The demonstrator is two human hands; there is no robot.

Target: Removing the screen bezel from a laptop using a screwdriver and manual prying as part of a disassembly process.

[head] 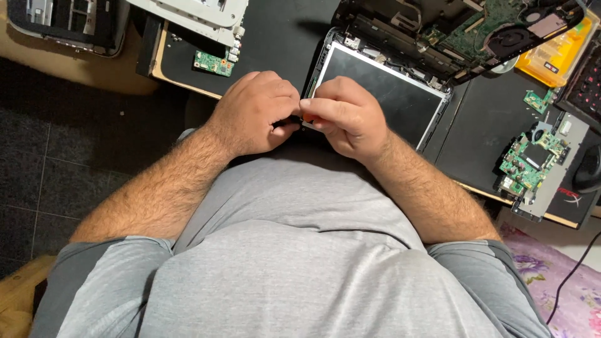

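Laptop screen panel (382, 94): dark, smooth, slightly glossy face; thin silvery metal frame at its edges. Bench (282, 31): matt black top, pale wood edge showing. Small circuit board (214, 62): green, glossy. Larger circuit board (529, 163): green, on a grey metal plate. Yellow case (560, 53): translucent plastic. Shirt (294, 263): grey knit cloth, matt. Floor (56, 156): dark, rough-looking carpet.

One head-worn camera looks steeply down from above the person's chest, close in; the dark table (282, 37) lies far, the floor (56, 163) left.
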